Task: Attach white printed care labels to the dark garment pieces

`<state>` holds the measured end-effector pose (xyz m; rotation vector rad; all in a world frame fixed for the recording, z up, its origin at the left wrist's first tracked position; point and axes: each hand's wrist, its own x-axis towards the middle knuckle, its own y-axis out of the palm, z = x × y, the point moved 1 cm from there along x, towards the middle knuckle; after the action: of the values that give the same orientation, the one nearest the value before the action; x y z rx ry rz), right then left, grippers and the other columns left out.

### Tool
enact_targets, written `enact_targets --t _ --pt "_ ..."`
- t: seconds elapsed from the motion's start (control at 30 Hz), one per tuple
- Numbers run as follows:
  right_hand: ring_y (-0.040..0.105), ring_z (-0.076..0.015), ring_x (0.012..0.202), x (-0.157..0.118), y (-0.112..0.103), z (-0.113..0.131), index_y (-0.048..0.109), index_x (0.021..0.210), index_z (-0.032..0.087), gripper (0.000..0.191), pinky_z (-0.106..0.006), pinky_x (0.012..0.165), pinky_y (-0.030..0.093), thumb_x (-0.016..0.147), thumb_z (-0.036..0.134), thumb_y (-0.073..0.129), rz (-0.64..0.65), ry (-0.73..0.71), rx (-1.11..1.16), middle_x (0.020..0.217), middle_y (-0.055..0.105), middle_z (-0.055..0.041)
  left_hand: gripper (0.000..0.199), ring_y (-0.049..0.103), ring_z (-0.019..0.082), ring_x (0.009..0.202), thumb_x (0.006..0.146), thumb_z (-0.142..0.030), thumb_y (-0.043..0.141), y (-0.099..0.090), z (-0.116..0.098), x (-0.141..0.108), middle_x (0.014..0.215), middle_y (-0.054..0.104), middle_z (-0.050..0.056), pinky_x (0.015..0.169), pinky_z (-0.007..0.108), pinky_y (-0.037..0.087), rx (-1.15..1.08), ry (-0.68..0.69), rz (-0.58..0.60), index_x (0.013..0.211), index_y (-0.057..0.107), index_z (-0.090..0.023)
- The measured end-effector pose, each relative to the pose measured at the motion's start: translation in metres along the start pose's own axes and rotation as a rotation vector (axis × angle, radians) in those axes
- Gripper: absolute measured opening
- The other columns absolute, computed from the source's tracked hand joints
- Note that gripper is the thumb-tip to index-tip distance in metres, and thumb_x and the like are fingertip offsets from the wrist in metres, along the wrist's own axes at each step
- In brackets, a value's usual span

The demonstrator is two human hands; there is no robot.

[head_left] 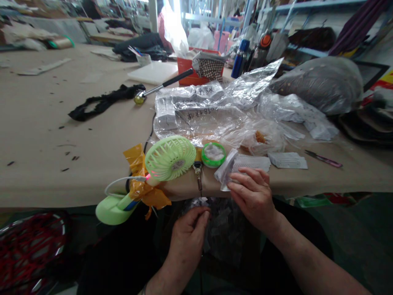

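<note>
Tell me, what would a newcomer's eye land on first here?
Probably the pale green fan at the table's near edge, with shiny orange tape bunched around its stem. Just right of it sits a round, green-rimmed tub with something white inside. Then come the two hands: the right at the white labels, the left lower, in front of the edge.

All I get is handwriting: dark marker characters in rows on my clear plastic bag (202, 123). Lower row has something like "18" in it, not certain; can't make out the rest. White label sheets (251, 162) at my right hand (254, 196) and the white slips (287, 160) beside them carry fine print, too small to read.
</note>
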<state>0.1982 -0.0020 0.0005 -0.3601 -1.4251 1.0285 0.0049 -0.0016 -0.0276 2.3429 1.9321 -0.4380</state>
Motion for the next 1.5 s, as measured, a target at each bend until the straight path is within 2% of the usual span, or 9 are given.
enact_targets --t 0.2,0.3,0.43,0.53,0.7,0.93,1.1,1.27,1.5 --pt "0.059 -0.0207 0.107 -0.012 -0.019 0.011 0.068 0.088 0.025 0.012 -0.042 0.096 0.041 0.085 0.017 0.060 -0.039 -0.116 0.209 0.097 0.072 -0.0005 0.025 0.064 0.016 0.070 0.081 -0.037 0.063 0.028 -0.027 0.000 0.078 0.070 0.007 0.066 0.028 0.051 -0.635 -0.356 0.321 0.086 0.070 -0.014" --pt "0.059 -0.0203 0.106 -0.026 -0.027 0.020 0.067 0.087 0.025 0.013 -0.042 0.097 0.041 0.088 0.018 0.057 0.013 -0.151 0.254 0.096 0.072 -0.0004 0.024 0.062 0.011 0.065 0.081 -0.034 0.065 0.042 -0.039 0.003 0.081 0.069 0.007 0.060 0.021 0.049 -0.847 -0.397 0.381 0.089 0.068 -0.011" --pt "0.057 -0.0210 0.106 -0.028 -0.031 0.012 0.065 0.101 0.022 0.019 -0.040 0.094 0.045 0.089 0.014 0.053 0.044 -0.141 0.232 0.100 0.071 -0.0032 0.013 0.059 0.009 0.056 0.076 -0.021 0.070 0.051 -0.043 0.010 0.069 0.067 0.003 0.054 0.019 0.048 -0.799 -0.433 0.297 0.083 0.066 -0.010" --pt "0.054 -0.0249 0.109 -0.017 -0.028 -0.006 0.061 0.114 0.016 0.026 -0.041 0.093 0.047 0.089 0.015 0.053 0.054 -0.013 0.046 0.107 0.067 -0.0100 0.013 0.061 0.012 0.053 0.079 -0.022 0.065 0.053 -0.042 0.010 0.067 0.068 0.004 0.054 0.024 0.051 -0.681 -0.477 0.281 0.085 0.065 -0.010" --pt "0.053 -0.0295 0.108 -0.006 -0.019 -0.020 0.064 0.110 0.014 0.025 -0.045 0.093 0.045 0.088 0.021 0.055 0.167 0.080 -0.208 0.111 0.065 -0.0114 0.014 0.061 0.012 0.052 0.082 -0.023 0.062 0.054 -0.040 0.006 0.062 0.067 0.004 0.053 0.023 0.050 -0.581 -0.485 0.262 0.085 0.063 -0.010" --pt "0.058 -0.0214 0.096 -0.011 -0.015 -0.025 0.067 0.084 0.019 0.011 -0.037 0.088 0.046 0.088 0.018 0.057 0.041 0.095 0.000 0.092 0.070 -0.0039 0.013 0.061 0.012 0.051 0.083 -0.022 0.058 0.055 -0.041 0.009 0.064 0.068 0.006 0.053 0.023 0.049 -0.562 -0.495 0.287 0.085 0.062 -0.009" --pt "0.058 -0.0203 0.098 -0.021 -0.020 -0.022 0.066 0.087 0.020 0.011 -0.038 0.085 0.049 0.088 0.015 0.056 -0.050 0.051 0.256 0.091 0.068 -0.0049 0.015 0.062 0.014 0.053 0.083 -0.019 0.056 0.055 -0.044 0.010 0.066 0.068 0.009 0.054 0.026 0.051 -0.599 -0.553 0.342 0.086 0.065 -0.007" --pt "0.059 -0.0204 0.100 -0.036 -0.024 0.000 0.066 0.083 0.019 0.010 -0.038 0.087 0.050 0.086 0.013 0.059 0.039 -0.175 0.430 0.091 0.068 -0.0047 0.009 0.058 0.011 0.053 0.076 -0.013 0.062 0.056 -0.043 0.011 0.065 0.066 0.006 0.052 0.021 0.047 -0.795 -0.498 0.404 0.077 0.068 -0.007" --pt "0.059 -0.0194 0.101 -0.044 -0.020 0.007 0.065 0.082 0.018 0.012 -0.038 0.091 0.048 0.085 0.008 0.060 0.112 -0.218 0.421 0.090 0.069 -0.0032 0.010 0.056 0.009 0.055 0.074 -0.016 0.067 0.058 -0.040 0.008 0.063 0.065 0.005 0.053 0.018 0.043 -0.859 -0.490 0.468 0.071 0.070 -0.008"
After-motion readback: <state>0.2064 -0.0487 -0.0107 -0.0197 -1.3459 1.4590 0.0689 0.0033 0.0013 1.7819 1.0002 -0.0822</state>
